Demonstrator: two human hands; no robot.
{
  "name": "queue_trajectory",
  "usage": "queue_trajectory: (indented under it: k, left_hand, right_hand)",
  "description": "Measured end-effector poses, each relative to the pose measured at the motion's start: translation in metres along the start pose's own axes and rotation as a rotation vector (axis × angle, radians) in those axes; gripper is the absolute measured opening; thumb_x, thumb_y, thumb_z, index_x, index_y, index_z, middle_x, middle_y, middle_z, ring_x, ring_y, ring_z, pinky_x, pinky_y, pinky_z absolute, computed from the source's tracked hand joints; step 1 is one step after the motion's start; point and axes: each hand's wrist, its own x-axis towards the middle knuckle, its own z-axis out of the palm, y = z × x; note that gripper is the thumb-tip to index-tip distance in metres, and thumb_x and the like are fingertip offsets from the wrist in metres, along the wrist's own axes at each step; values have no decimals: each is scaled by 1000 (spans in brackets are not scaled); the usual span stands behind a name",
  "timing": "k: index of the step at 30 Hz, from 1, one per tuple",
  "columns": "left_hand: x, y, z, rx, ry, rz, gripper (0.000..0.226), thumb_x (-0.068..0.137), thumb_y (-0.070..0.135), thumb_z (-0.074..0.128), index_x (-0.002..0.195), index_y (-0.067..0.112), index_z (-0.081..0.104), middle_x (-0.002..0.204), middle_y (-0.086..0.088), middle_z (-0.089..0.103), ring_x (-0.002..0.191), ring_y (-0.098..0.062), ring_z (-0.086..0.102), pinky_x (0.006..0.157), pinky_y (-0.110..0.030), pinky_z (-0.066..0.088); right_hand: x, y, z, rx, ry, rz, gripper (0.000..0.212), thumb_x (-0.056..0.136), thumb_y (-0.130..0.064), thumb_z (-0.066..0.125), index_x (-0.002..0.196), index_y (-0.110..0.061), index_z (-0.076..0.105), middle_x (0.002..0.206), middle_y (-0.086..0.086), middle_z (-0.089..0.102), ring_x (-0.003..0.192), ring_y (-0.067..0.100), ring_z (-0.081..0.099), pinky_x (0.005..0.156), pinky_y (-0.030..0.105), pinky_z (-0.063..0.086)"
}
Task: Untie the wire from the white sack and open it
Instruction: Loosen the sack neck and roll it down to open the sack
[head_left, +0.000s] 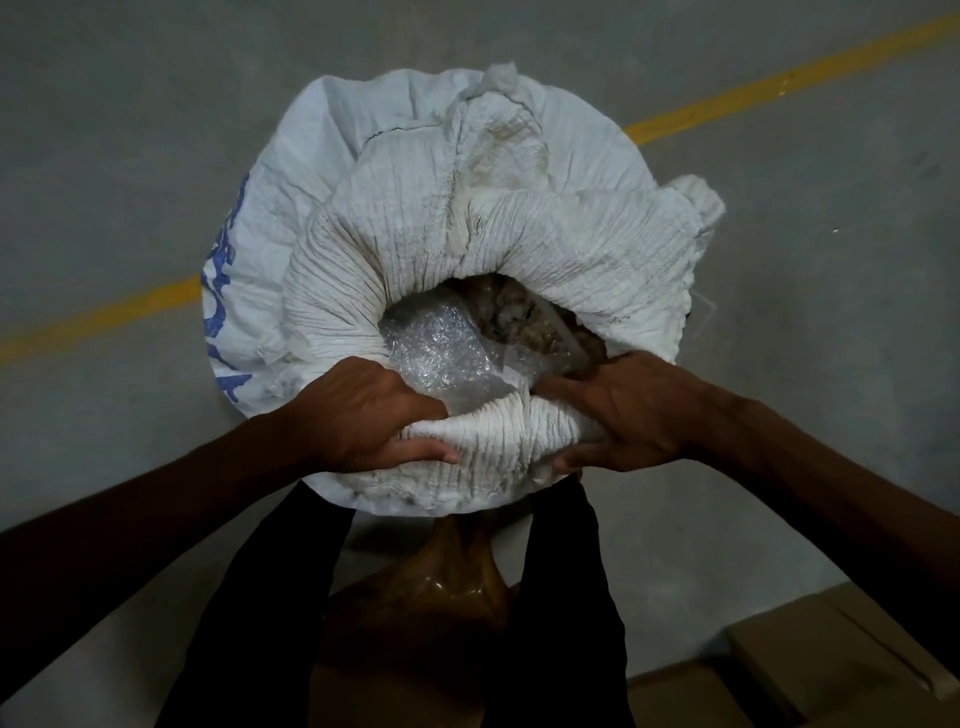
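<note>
Hands grip the near edge of the white sack (519, 249), one on each side of a bunched, pleated fold of its rim. The left hand (363, 415) is closed over the fabric, its thumb lying along the outside of the fold and its fingers tucked over the lip toward the inside. The right hand (634, 410) clamps the same fold from the other side, fingers curled down over the rim and partly hidden by the cloth. Both are shut on the sack's edge rather than spread.

The sack stands upright on the grey concrete floor (130, 156), directly in front of the person and seen from above. Its mouth is open: the crinkled rim forms a ring around a dark gap in the middle. Inside the opening lies clear bubble wrap (436, 353) on the left, with brownish, lumpy stuff (519, 317) beyond it that I cannot identify. Blue printed lettering (221, 312) runs down the sack's left side.

A yellow painted line (779, 83) crosses the floor diagonally behind the sack. The person's dark trouser legs (260, 597) show below the arms, and a cardboard box (841, 649) sits at the lower right, apart from the sack. No wire is visible to me anywhere around the mouth.
</note>
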Motion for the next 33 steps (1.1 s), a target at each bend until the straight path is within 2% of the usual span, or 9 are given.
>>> queue_trajectory:
  k: [4, 8, 11, 13, 17, 20, 25, 28, 33]
  left_hand:
    - [-5, 0, 4, -11, -43, 29, 63, 96, 82, 39, 79, 29, 70, 55, 3, 64, 51, -17, 64, 52, -31, 47]
    - [1, 0, 4, -35, -28, 91, 57, 98, 77, 43, 89, 31, 75, 57, 1, 69, 62, -19, 72, 96, -39, 59]
    - [4, 2, -2, -63, -51, 9, 60, 95, 83, 36, 92, 36, 72, 65, 7, 71, 63, -14, 70, 63, -31, 53]
    - [8, 0, -6, -70, -59, -30, 63, 92, 87, 30, 97, 39, 71, 74, 12, 74, 67, -9, 70, 57, -28, 46]
    - [13, -6, -10, -49, -69, -77, 67, 89, 91, 27, 104, 42, 70, 87, 15, 77, 77, -9, 72, 63, -32, 52]
    - [14, -8, -13, 11, -87, -78, 66, 92, 87, 26, 102, 39, 70, 84, 11, 77, 77, -13, 73, 66, -33, 52]
    - [28, -13, -17, 61, -126, 66, 68, 98, 81, 30, 91, 33, 76, 77, 9, 74, 83, -13, 71, 107, -44, 43]
    - [40, -20, -26, -78, -90, -35, 65, 96, 81, 36, 108, 31, 77, 97, 10, 79, 93, -15, 73, 94, -41, 54]
    - [65, -27, -34, -188, -61, -173, 66, 94, 76, 42, 137, 32, 64, 133, 6, 73, 115, -16, 70, 93, -31, 52]
  right_hand:
    - [1, 0, 6, 119, -49, -41, 75, 83, -86, 52, 131, -30, 64, 135, -3, 65, 122, 22, 64, 102, 40, 51]
    - [4, -6, 4, 185, -17, -10, 71, 81, -90, 47, 102, -25, 68, 87, -11, 67, 87, 17, 65, 85, 31, 47]
    - [6, -9, 3, 254, 7, 18, 78, 83, -95, 35, 89, -24, 66, 73, -17, 53, 72, 8, 53, 76, 26, 39]
    - [6, -9, 5, 270, 23, 46, 80, 83, -97, 27, 89, -27, 65, 72, -12, 62, 71, 13, 62, 73, 28, 44]
    - [7, -9, 3, 254, 71, 127, 85, 78, -100, 18, 106, -32, 62, 80, -4, 72, 79, 19, 71, 75, 31, 52]
    - [11, -8, 1, 287, 85, 158, 74, 81, -96, 31, 116, -33, 47, 94, -3, 76, 81, 20, 72, 79, 35, 56]
    - [18, -10, -4, 369, 33, 248, 90, 81, -90, 40, 154, -37, 37, 118, -2, 78, 110, 22, 74, 98, 37, 55]
    - [27, -9, -2, 414, 67, 319, 94, 84, -88, 42, 160, -34, 32, 116, 4, 76, 108, 27, 73, 92, 37, 56]
    - [41, -6, -4, 553, 239, 345, 96, 92, -72, 58, 167, -31, 13, 168, 0, 38, 150, 17, 42, 121, 34, 38]
